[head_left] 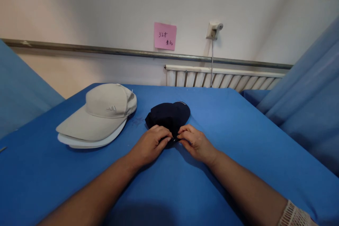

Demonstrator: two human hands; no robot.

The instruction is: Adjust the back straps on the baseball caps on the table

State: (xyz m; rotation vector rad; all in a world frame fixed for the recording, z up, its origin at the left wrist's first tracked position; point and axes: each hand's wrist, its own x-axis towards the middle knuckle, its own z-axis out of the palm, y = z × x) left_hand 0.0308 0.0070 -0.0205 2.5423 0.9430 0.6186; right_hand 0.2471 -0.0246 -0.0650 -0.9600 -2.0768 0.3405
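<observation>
A dark navy baseball cap (165, 113) lies near the middle of the blue-covered table, its brim (183, 111) toward the right and back. My left hand (153, 143) pinches the near edge of the cap, thumb against fingers. Close beside it, my right hand (196, 143) pinches the same near edge from the right. Between the fingertips a small shiny bit shows, perhaps part of the strap, too small to make out. Left of my hands rests a stack of light caps, with a beige cap (106, 107) on top and pale brims (92, 143) under it.
The blue table cover (238, 141) spreads around the caps. Behind it stand a white radiator (196, 77) and a metal rail (111, 51). A pink note (165, 36) and a plugged socket (212, 30) with a hanging cord are on the wall. Blue curtains (312, 95) flank both sides.
</observation>
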